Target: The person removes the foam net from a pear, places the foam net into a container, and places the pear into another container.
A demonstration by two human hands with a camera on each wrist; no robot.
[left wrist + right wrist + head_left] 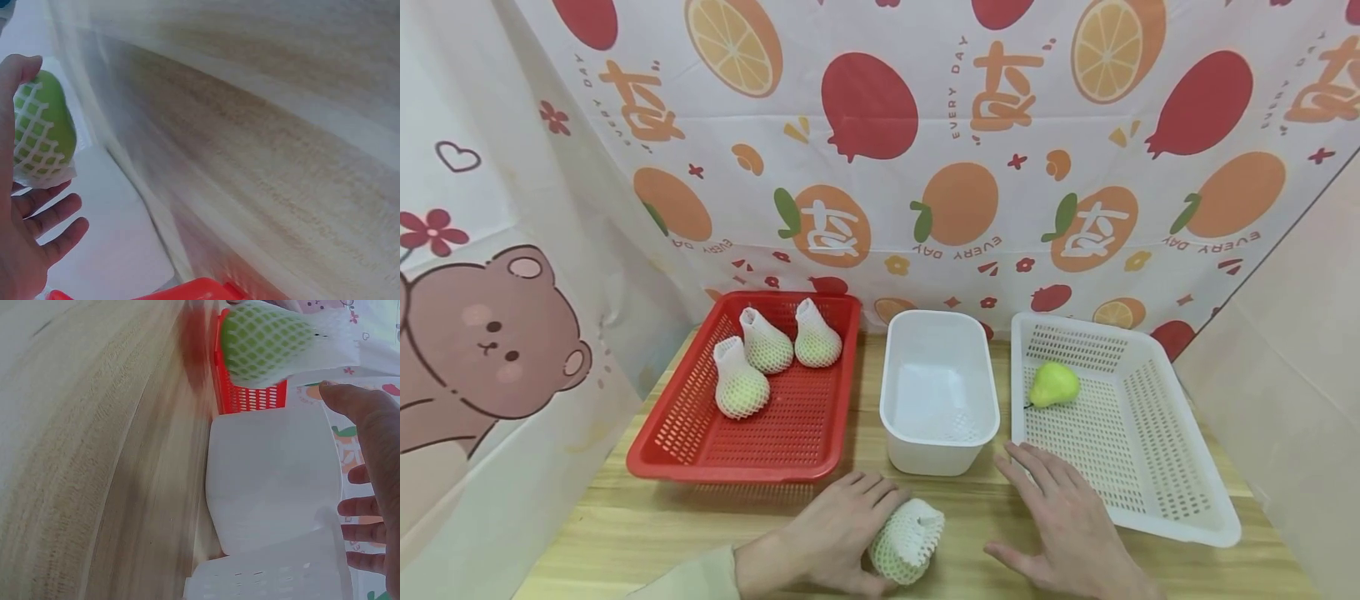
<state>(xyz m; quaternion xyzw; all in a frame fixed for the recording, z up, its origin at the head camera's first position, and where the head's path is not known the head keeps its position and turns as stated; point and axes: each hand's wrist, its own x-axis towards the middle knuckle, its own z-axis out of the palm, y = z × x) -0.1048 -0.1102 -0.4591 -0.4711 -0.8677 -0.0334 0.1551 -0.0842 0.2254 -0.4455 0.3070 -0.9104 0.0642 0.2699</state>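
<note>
In front of the white tub, my left hand [842, 527] grips a green pear in a white foam net [901, 546] between thumb and fingers. The left wrist view shows the netted pear with bare green skin on one side, the thumb [30, 65] at its upper end. My right hand [1063, 525] is spread and holds nothing, just right of that pear and by the near left corner of the white basket [1213, 521]. A bare yellow-green pear [1055, 385] lies at that basket's left side.
A red basket [737, 472] on the left holds three pears in foam nets [742, 392]. Between the baskets stands the deep white tub [936, 457], with a bit of white foam net [962, 427] at its bottom. A fruit-print curtain [958, 208] hangs behind the wooden table [602, 542].
</note>
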